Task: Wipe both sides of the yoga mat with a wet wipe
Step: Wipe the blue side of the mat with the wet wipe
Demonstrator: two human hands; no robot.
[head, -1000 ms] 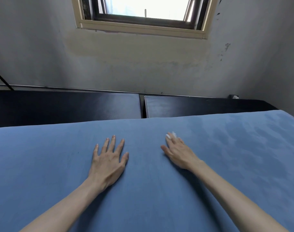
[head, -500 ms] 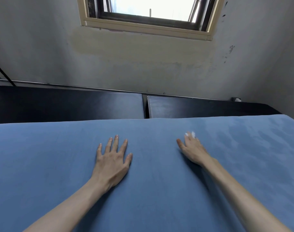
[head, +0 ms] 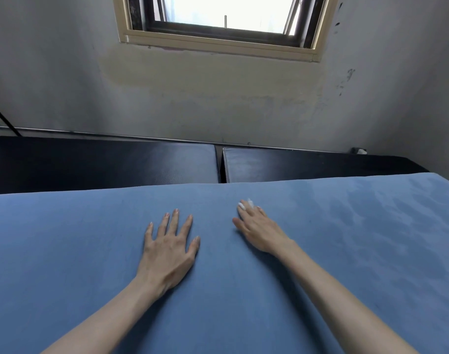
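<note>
On matte blue yoga mat (head: 243,315), flat left hand (head: 168,247).

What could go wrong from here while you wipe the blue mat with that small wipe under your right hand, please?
The wet wipe only peeks out beyond the right hand, so it may slip out or bunch up. Damp patches on the yoga mat lie only on the right; the part by the left hand could get missed.
</note>
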